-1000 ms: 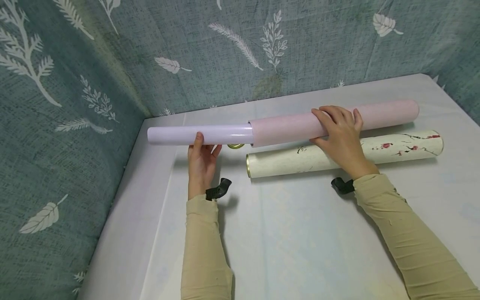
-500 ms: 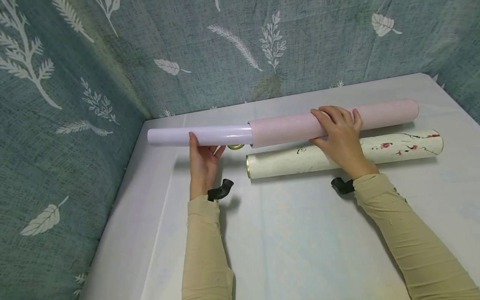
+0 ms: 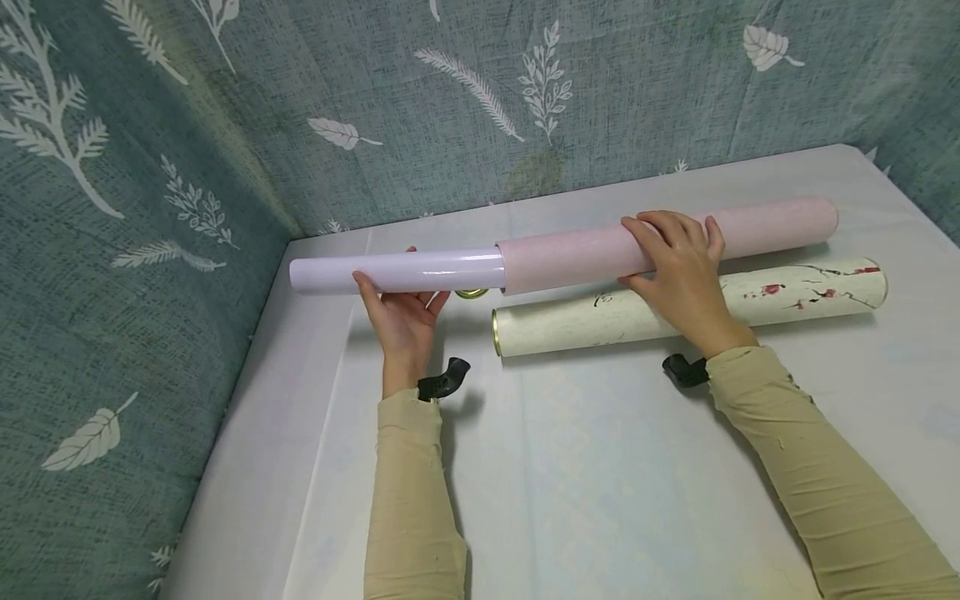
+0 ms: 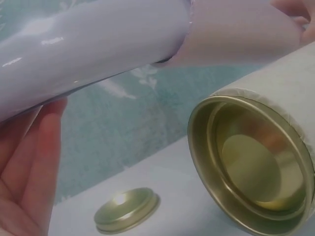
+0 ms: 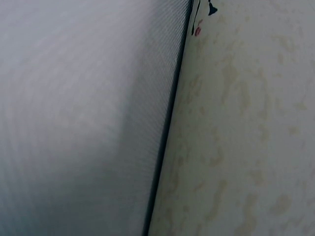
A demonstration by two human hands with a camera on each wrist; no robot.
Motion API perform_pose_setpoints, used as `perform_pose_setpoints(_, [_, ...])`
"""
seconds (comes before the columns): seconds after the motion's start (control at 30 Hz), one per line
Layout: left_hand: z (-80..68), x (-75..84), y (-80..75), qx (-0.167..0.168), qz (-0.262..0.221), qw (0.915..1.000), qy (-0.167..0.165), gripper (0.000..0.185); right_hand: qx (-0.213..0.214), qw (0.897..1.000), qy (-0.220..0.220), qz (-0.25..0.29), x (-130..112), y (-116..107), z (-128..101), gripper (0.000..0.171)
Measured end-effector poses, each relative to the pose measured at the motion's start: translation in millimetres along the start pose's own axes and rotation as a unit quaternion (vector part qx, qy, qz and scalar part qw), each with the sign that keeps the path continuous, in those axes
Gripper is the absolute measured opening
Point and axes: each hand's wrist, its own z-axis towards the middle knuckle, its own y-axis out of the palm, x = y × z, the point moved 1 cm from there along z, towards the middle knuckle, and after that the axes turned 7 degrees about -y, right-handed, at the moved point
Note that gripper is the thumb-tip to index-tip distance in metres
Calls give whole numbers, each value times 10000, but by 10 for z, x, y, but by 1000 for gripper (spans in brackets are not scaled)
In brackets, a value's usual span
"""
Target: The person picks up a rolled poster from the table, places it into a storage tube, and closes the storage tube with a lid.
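Note:
A pink tube (image 3: 772,223) hangs level above the table, gripped near its middle by my right hand (image 3: 678,267), fingers over the top and thumb underneath. A glossy lilac roll (image 3: 435,271) sticks out of the tube's left end. My left hand (image 3: 401,317) holds that roll from below, thumb in front and fingertips over the far side. The left wrist view shows the lilac roll (image 4: 88,54) above my fingers (image 4: 29,162). A cream tube (image 3: 787,296) with red blossom print lies on the table, its gold-rimmed open end (image 4: 246,167) facing left. A gold lid (image 4: 127,210) lies by it.
Teal leaf-print cloth (image 3: 150,167) walls in the back and left sides. The table (image 3: 600,483) wears a white cover. Black mounts (image 3: 444,382) sit at both wrists. The right wrist view is filled by the cream tube (image 5: 236,137) and the white cover (image 5: 74,98).
My left hand has slid left along the lilac roll, and the roll's left end has come slightly further left out of the pink tube. The right hand has stayed put.

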Motion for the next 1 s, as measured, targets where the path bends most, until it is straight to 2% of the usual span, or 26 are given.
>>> perform_pose_setpoints(0.17, [0,-7,4,-7,-9,9999,119,79,-13,10000,-14,-2,-3,2,-1,70])
perform_pose_setpoints(0.4, [29,-30,-21,-281,-170,9991,276,64,-59,10000,45,-5,1,-3,-10,70])
perform_pose_setpoints(0.6, [40,-29,-32,-361,-221,9983,410,59,-54,10000,53,12,1,-1,-9,70])
perform_pose_setpoints(0.87, [72,-29,-52,-62,-379,9970,665,36,-52,9999,129,-2,-2,-3,-2,69])
perform_pose_setpoints(1.0, [88,-29,-55,248,-389,9957,804,41,-50,9999,150,16,-5,-5,2,68])
